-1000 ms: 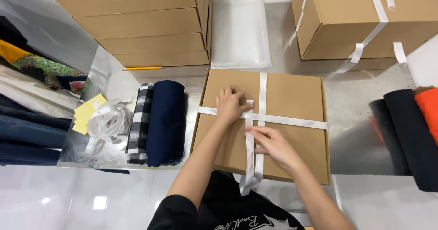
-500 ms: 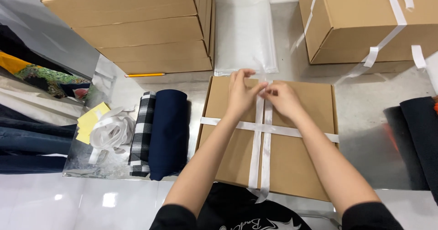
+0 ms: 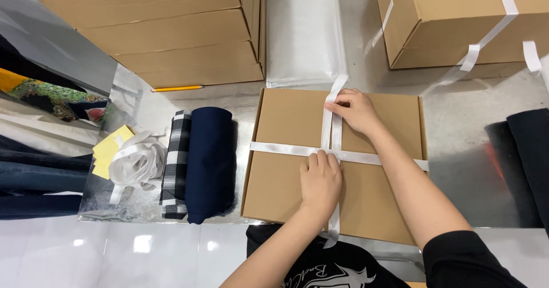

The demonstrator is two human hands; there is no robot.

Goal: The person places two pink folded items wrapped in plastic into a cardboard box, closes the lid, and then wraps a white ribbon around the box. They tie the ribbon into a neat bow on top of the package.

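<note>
A flat brown cardboard box (image 3: 286, 174) lies in front of me on a shiny metal table (image 3: 457, 128). A white ribbon (image 3: 274, 148) crosses it both ways. My left hand (image 3: 321, 180) presses flat on the ribbon where the two bands cross, fingers together. My right hand (image 3: 357, 110) pinches the lengthwise ribbon near the box's far edge, where a loose end (image 3: 337, 85) sticks up over the rim.
Folded dark blue cloth (image 3: 209, 162) and a checked cloth (image 3: 174, 162) lie left of the box, beside a ribbon coil (image 3: 134, 162) and yellow paper (image 3: 108, 151). Stacked cardboard boxes (image 3: 171, 31) stand at the back left, a ribbon-tied box (image 3: 457, 19) at the back right. Dark folded clothes (image 3: 529, 156) sit at the right.
My left hand has come back from the box's far edge to the ribbon crossing and pressed down. My right hand stays near the far edge, holding the ribbon.
</note>
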